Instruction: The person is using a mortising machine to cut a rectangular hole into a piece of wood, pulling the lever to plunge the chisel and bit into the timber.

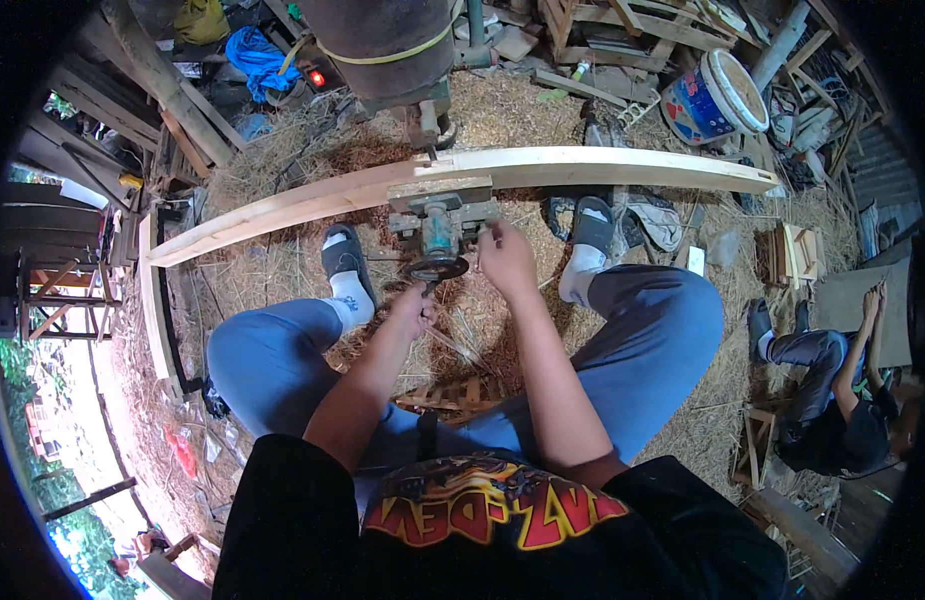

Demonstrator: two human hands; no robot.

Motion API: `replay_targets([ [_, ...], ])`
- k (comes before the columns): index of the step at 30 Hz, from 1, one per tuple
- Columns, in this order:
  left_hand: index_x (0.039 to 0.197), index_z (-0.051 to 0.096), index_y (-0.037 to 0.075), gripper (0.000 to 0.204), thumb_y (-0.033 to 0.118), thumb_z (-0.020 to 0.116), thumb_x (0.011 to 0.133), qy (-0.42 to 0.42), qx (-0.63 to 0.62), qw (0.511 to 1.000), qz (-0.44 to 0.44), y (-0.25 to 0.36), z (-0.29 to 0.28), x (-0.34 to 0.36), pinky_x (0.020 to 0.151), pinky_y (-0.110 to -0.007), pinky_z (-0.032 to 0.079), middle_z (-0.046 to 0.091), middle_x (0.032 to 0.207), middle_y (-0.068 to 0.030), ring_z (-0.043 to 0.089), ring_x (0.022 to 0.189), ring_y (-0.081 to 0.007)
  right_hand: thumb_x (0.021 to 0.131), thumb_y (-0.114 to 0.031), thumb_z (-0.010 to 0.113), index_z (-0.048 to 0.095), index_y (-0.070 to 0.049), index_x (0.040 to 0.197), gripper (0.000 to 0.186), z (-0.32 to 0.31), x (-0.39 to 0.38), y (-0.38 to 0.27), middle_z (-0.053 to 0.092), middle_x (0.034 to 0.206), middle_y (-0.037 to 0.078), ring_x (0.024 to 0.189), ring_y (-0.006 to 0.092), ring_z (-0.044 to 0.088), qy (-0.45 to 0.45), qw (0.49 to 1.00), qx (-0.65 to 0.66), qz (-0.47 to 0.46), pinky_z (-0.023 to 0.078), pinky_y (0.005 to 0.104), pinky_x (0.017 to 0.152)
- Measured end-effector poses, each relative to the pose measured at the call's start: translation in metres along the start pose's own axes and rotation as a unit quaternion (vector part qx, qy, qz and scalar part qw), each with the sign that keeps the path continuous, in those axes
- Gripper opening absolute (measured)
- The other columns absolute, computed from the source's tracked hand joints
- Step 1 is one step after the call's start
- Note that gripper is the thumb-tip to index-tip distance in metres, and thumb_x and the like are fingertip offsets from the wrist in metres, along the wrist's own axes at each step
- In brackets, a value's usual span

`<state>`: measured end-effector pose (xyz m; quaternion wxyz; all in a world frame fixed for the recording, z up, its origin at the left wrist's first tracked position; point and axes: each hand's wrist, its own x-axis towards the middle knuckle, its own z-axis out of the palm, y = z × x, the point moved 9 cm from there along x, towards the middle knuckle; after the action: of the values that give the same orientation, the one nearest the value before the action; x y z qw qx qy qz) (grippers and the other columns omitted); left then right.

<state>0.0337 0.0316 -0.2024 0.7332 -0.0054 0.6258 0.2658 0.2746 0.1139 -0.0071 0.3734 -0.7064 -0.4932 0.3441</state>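
A long pale timber beam [582, 165] lies crosswise in front of me, against a metal clamping carriage [440, 205] with a worn greenish screw housing. A slot is cut in its top near the middle. On the near side of the carriage sits a dark handwheel [437, 270]. My left hand [414, 310] is closed at the wheel's lower rim, on its handle. My right hand [507, 260] is at the carriage's right side, its fingers curled; what they grip is hidden. Beyond the beam, a spindle [429, 125] points toward the wood from a large dark cylindrical machine body [387, 45].
Wood shavings cover the ground. A paint bucket [717, 100] and scrap wood [632, 30] stand at the far right. Blue cloth [257, 60] and a red light [316, 78] are at the far left. Another board [157, 310] lies left. A person [847, 400] sits at the right.
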Motion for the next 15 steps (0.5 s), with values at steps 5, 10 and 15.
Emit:
replay_targets([
  [5, 0.094, 0.053, 0.014, 0.022, 0.032, 0.049, 0.105, 0.05, 0.025, 0.998, 0.032, -0.007, 0.042, -0.031, 0.052, -0.033, 0.037, 0.041, 0.059, 0.0045, 0.039, 0.052, -0.0124, 0.095, -0.026, 0.061, 0.07, 0.004, 0.117, 0.038, -0.027, 0.007, 0.007, 0.071, 0.112, 0.026, 0.105, 0.0403, 0.069, 0.035, 0.995, 0.092, 0.016, 0.052, 0.0445, 0.093],
  [10, 0.093, 0.055, 0.014, 0.015, 0.027, 0.048, 0.098, -0.087, -0.012, 0.989, -0.116, -0.008, 0.05, -0.043, 0.086, -0.048, 0.049, 0.054, 0.069, 0.0026, 0.051, 0.059, -0.0151, 0.095, -0.026, 0.06, 0.069, 0.003, 0.118, 0.038, -0.029, 0.007, 0.013, 0.072, 0.111, 0.026, 0.104, 0.0393, 0.07, 0.039, 0.995, 0.087, 0.006, 0.053, 0.0439, 0.092],
  [15, 0.091, 0.058, 0.008, 0.022, 0.024, 0.047, 0.101, -0.098, -0.162, 0.958, -0.216, -0.008, 0.049, -0.028, 0.091, -0.049, 0.051, 0.052, 0.063, 0.0035, 0.054, 0.052, -0.0141, 0.096, -0.026, 0.06, 0.069, 0.003, 0.118, 0.038, -0.042, 0.004, 0.011, 0.072, 0.11, 0.025, 0.102, 0.0393, 0.07, 0.045, 0.995, 0.085, 0.023, 0.054, 0.0438, 0.091],
])
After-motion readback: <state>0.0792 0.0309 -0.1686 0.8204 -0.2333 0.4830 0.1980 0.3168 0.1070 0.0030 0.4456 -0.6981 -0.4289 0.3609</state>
